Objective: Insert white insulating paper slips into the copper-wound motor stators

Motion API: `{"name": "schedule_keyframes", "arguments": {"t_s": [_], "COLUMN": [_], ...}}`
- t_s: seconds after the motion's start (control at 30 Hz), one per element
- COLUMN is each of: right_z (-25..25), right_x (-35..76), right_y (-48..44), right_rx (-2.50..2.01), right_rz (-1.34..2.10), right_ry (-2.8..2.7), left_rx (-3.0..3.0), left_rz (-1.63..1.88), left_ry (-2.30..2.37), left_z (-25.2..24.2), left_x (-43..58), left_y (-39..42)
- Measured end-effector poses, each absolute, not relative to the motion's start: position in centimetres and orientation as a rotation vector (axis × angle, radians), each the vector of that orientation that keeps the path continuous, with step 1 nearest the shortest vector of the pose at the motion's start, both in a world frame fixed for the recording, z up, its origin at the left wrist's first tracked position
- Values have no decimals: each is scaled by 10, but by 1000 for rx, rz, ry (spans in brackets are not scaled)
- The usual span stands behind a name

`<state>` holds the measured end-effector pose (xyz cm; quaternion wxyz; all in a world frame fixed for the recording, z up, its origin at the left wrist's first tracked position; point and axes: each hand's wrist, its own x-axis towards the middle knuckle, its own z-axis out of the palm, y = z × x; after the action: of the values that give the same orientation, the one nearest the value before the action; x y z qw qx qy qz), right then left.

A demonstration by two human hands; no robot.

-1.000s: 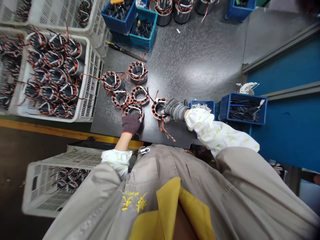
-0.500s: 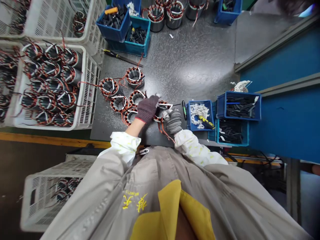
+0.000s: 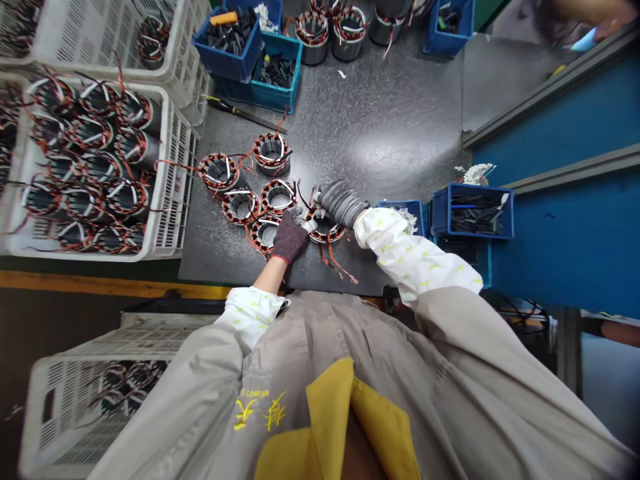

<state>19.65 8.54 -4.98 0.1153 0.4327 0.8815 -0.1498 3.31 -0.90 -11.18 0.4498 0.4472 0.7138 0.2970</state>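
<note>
A motor stator [image 3: 327, 233] with copper windings, white lacing and loose reddish leads lies in front of me. My left hand [image 3: 290, 239], in a dark purple glove, is closed at its left side, thumb and fingers by the rim. From the right, my right hand [image 3: 343, 202] in a grey glove reaches over the far rim with curled fingers; whatever the fingertips pinch is hidden. Just left of my hands are several more stators, among them a near one [image 3: 265, 233], one behind it [image 3: 279, 195] and one farther back [image 3: 271, 152].
White crates [image 3: 170, 193] of stators line the left. A file [image 3: 245, 117] lies near blue bins [image 3: 280, 97] of black sleeves. On the right are a bin [image 3: 420, 212] with white pieces, partly behind my sleeve, and a bin of black tubes [image 3: 480, 212]. Another person's hand [image 3: 595, 13] shows top right.
My right hand has moved up and left over the stator's far rim. My left hand has dropped nearer to me along its left side. The white strip seen across the stator no longer shows there.
</note>
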Motion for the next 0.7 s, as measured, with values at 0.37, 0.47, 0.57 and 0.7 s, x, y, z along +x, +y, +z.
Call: {"name": "schedule_keyframes", "arguments": {"t_s": [0.37,0.47,0.57,0.7], "right_z": [-70,-58,-48,-51], "right_x": [224,251,262,249], "right_y": [83,79,67,50], "right_rx": [2450,1764,1182,994], "right_rz": [-1575,-1529,-982,-664], "right_ry": [2420,2687,2765,2721], "left_rx": [1124,1185,1228,1226], "left_rz": [763,737,741,754], "left_ry": [1775,1791,1807,1837], "left_z": [-118,-120,-120,-122], "left_x": [34,35,36,36], "left_y": [-14,-14,-12,-11]}}
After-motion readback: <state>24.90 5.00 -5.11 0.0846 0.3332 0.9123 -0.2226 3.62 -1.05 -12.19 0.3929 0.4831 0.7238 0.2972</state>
